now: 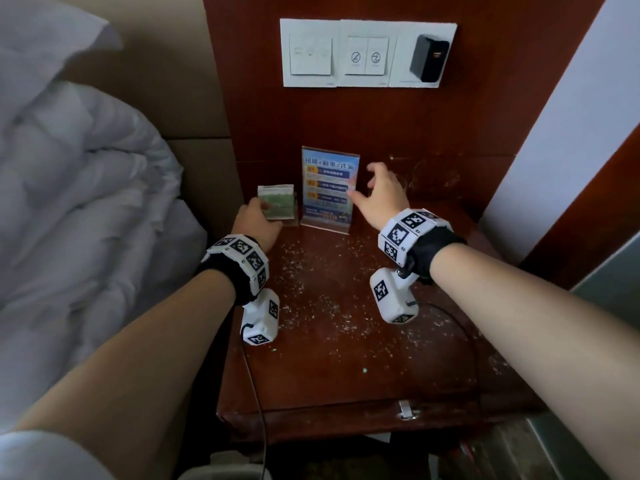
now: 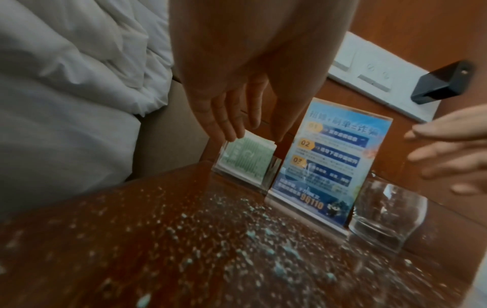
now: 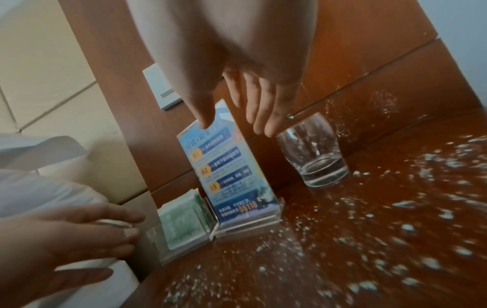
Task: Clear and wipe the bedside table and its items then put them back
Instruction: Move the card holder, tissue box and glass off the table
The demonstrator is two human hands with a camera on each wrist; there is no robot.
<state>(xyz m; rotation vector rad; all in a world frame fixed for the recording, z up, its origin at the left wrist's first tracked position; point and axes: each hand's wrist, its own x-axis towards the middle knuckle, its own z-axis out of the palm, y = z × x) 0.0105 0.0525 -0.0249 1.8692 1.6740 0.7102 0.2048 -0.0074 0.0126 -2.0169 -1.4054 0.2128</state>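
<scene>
The dark red bedside table point(image 1: 346, 368) is strewn with white crumbs. At its back stands a blue sign in a clear acrylic stand point(image 1: 329, 188). A small clear holder with green cards point(image 1: 278, 202) sits just left of it. My left hand point(image 1: 261, 204) reaches over the cards with straight fingers point(image 2: 226, 129), its thumb and fingertips at the top edge of the cards point(image 2: 245, 160), gripping nothing. My right hand point(image 1: 363, 181) hovers open and spread, right of the sign point(image 3: 229, 177) and above an empty glass tumbler point(image 3: 313, 154).
A bed with a white duvet point(image 1: 69, 202) lies against the table's left side. On the wooden wall panel above is a white switch plate with a black charger point(image 1: 429, 58) plugged in. A black cable point(image 1: 464, 327) arcs over the table's right part.
</scene>
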